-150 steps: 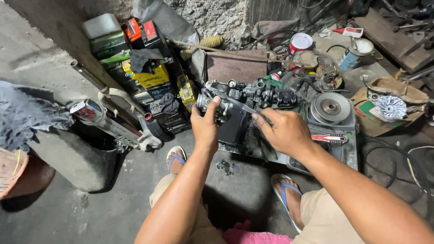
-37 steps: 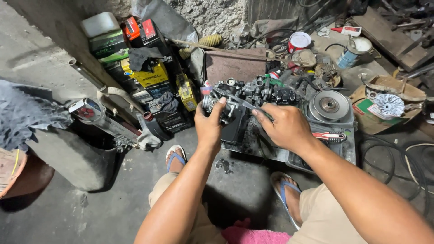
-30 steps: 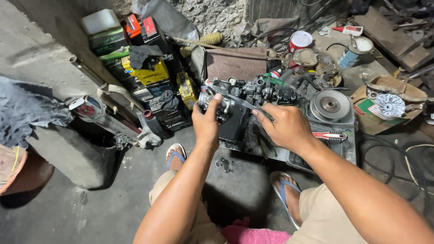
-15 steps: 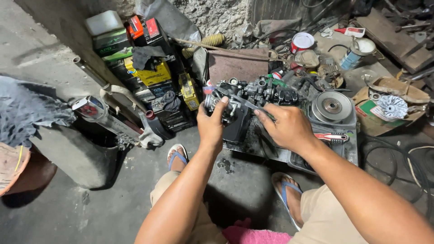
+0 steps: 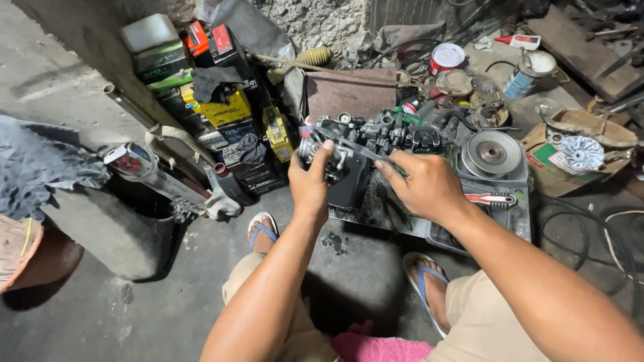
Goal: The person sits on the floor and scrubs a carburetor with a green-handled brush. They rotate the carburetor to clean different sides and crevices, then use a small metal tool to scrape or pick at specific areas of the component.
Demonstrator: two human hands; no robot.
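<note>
My left hand grips a small grey metal carburettor-like part and holds it up in front of me. My right hand holds a thin metal tool whose tip rests against that part. Both hands hover over a shallow metal tray on the floor. On the tray sit a black engine block, a row of dark carburettors and a round silver pulley. Red-handled pliers lie on the tray beside my right forearm.
A stack of motorcycle batteries leans on the wall at left, with a chrome exhaust pipe and a grey concrete block. At back right are cans, a cardboard box holding a white fan, and hoses. My sandalled feet flank the tray.
Both hands stay on the part and tool; they have shifted only slightly, with the view drifting a little. Nothing was picked up or let go.
</note>
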